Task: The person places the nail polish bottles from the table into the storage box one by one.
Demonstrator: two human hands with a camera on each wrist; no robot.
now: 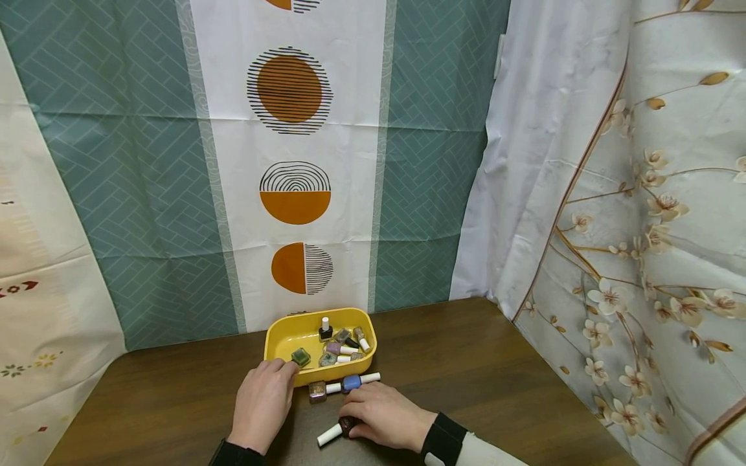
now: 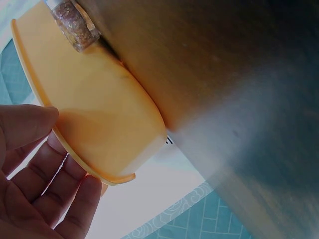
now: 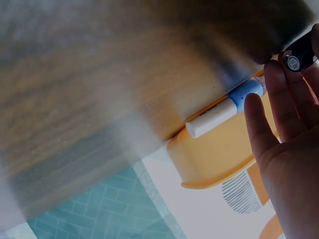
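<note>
My left hand (image 1: pixel 265 404) grips the near left rim of a yellow plastic basin (image 1: pixel 282 333), thumb outside and fingers over the edge in the left wrist view. In my right hand (image 1: pixel 392 415) is a dark nail polish bottle (image 1: pixel 348 424) with a white cap, lying tilted low over the table; its round base faces the right wrist camera. Between that hand and the basin lie a glittery brown nail polish bottle (image 1: pixel 317 392) and a blue nail polish bottle (image 1: pixel 351 383), end to end along the basin's front wall.
Several nail polish bottles lie in the basin, among them a green one (image 1: pixel 300 356) and a mauve one (image 1: pixel 334 348). A black one (image 1: pixel 325 332) stands upright there. The wooden table (image 1: pixel 466 369) meets patterned curtains (image 1: pixel 431 213) behind and at both sides.
</note>
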